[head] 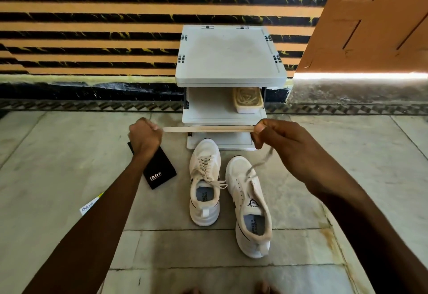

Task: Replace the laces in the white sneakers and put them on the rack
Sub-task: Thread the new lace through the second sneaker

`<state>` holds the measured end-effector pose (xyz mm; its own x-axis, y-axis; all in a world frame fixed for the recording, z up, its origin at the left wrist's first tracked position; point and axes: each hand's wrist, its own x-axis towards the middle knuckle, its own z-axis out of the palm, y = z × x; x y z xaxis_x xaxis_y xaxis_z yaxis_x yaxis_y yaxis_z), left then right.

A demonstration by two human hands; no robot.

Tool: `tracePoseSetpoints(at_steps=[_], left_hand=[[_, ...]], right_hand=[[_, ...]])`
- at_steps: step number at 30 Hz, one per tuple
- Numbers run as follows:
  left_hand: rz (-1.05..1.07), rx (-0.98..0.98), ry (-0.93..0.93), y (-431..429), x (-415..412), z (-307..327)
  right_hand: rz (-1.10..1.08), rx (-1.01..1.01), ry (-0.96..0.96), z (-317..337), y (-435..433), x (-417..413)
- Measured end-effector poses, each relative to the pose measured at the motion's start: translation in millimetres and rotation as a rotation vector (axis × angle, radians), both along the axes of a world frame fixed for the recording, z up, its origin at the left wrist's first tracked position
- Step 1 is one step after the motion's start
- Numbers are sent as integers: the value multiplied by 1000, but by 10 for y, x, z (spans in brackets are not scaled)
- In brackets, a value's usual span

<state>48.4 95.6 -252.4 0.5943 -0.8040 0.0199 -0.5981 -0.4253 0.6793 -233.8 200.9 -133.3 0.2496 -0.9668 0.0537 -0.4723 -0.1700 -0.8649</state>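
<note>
Two white sneakers stand on the floor, toes toward the rack. The left sneaker [205,182] is laced, its lace ends loose. The right sneaker [250,205] has open eyelets, and one end of a cream lace [208,129] trails down to it. The lace is folded into a taut bundle stretched between my hands. My left hand [144,137] grips one end in a fist. My right hand [275,140] pinches the other end, above the shoes and in front of the grey shoe rack [229,62].
A plastic tub [248,102] with cream laces sits on the rack's middle shelf. A black box marked 120W [156,173] lies left of the shoes, and a small white packet [89,207] farther left. A striped wall rises behind the rack, and an orange door stands at right.
</note>
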Motion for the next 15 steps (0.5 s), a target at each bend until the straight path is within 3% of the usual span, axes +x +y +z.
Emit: tracePoseSetpoints(at_steps=[4, 10, 15], left_hand=[[-7, -65, 82, -14, 78, -8], [-411, -249, 240, 360, -423, 413], [-728, -159, 283, 769, -695, 754]], right_hand=[[9, 41, 42, -158, -52, 18], [-47, 94, 26, -425, -203, 32], [-66, 138, 38, -559, -243, 30]])
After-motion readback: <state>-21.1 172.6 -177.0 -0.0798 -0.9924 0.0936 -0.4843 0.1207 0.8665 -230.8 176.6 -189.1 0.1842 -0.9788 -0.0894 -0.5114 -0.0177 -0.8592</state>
